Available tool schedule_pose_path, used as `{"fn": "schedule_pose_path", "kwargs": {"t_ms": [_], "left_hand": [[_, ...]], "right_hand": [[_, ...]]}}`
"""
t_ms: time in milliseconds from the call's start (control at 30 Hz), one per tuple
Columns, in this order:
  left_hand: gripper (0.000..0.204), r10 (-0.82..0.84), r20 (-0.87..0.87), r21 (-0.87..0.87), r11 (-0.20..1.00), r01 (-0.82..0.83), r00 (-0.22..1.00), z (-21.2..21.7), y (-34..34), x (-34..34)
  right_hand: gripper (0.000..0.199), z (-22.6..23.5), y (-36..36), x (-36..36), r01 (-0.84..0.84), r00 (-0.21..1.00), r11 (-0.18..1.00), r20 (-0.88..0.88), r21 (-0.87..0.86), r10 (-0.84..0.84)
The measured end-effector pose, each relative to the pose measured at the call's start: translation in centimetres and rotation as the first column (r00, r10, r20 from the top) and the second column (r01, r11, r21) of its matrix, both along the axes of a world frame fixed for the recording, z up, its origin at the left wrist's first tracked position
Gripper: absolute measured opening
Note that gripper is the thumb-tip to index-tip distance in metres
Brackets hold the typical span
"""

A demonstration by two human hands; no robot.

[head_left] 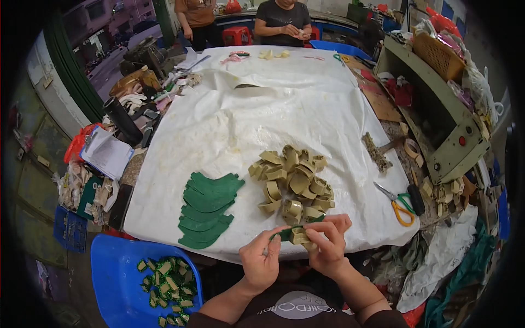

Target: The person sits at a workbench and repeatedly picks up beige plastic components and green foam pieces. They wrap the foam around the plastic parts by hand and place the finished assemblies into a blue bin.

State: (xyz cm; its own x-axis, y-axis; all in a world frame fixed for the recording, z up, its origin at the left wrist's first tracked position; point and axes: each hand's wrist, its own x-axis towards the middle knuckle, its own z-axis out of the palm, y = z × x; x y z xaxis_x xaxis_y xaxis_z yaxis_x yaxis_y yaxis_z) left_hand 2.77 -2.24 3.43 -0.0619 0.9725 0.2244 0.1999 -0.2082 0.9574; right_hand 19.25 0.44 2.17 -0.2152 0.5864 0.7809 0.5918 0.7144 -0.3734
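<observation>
Holding a small green piece point(284, 234) together with a tan folded strip point(299, 236), I had both hands pinched shut on them just off the near edge of the table point(235, 120). My left hand point(260, 261) gripped the green end between thumb and fingers, while my right hand point(327, 245) curled over the tan strip, its fingers closed on it. Just beyond my knuckles lay a heap of tan loops point(292, 183) on the white sheet, and to its left a fanned stack of green cut shapes point(208, 209). Orange-and-green scissors point(397, 203) rested at the table's right edge (blades apart, as far as I could tell). Down at my left, a blue bin point(117, 273) held finished green-and-tan pieces point(167, 284).
</observation>
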Motion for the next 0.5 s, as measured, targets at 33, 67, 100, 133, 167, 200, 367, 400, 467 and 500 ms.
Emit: {"fn": "schedule_pose_path", "kwargs": {"t_ms": [33, 67, 100, 133, 167, 200, 367, 400, 467, 500], "left_hand": [[0.02, 0.014, -0.011, 0.032, 0.999, -0.014, 1.0, -0.4, 0.0, 0.0], [0.018, 0.027, -0.022, 0.063, 0.998, -0.026, 0.999, -1.0, 0.1, 0.2], [0.016, 0.039, -0.031, 0.097, 0.995, -0.036, 0.999, -1.4, 0.1, 0.3], [0.017, 0.036, -0.069, 0.048, 0.998, -0.033, 0.997, -0.8, -0.3, 0.5], [0.017, 0.034, -0.085, 0.07, 0.997, -0.028, 0.996, -1.0, -0.4, 0.6], [0.018, 0.03, -0.102, 0.085, 0.996, -0.022, 0.994, -1.3, -0.7, 0.7], [0.021, 0.063, -0.259, 0.288, 0.958, 0.015, 0.964, -1.4, -0.5, 1.4], [0.022, 0.05, -0.254, 0.303, 0.953, 0.03, 0.966, -1.4, -0.3, 1.5], [0.025, 0.091, -0.296, 0.345, 0.938, 0.018, 0.951, -1.4, -0.4, 1.4], [0.026, 0.042, -0.22, 0.293, 0.956, 0.025, 0.975, -1.4, -0.5, 1.4]], "right_hand": [[0.033, 0.8, -0.4, -0.1, 0.015, 0.996, 0.998, 0.094, -0.062, -0.009], [0.035, 1.8, -0.8, -0.1, 0.038, 0.982, 0.992, 0.187, -0.122, -0.014], [0.037, 2.4, -1.1, -0.2, 0.069, 0.96, 0.982, 0.28, -0.177, -0.017], [0.039, 2.3, -1.1, -0.1, 0.066, 0.945, 0.975, 0.328, -0.211, 0.007], [0.04, 2.2, -1.2, -0.1, 0.067, 0.94, 0.971, 0.34, -0.228, 0.015], [0.041, 2.1, -1.4, -0.1, 0.068, 0.935, 0.965, 0.352, -0.251, 0.026], [0.037, 2.2, -1.4, 0.2, 0.057, 0.935, 0.96, 0.353, -0.274, 0.046], [0.037, 2.1, -1.3, 0.4, 0.058, 0.941, 0.957, 0.336, -0.283, 0.043], [0.037, 0.8, -0.4, 0.5, -0.019, 0.963, 0.957, 0.252, -0.288, 0.094], [0.039, 0.7, -0.4, 0.8, -0.046, 0.977, 0.954, 0.186, -0.297, 0.105]]}}
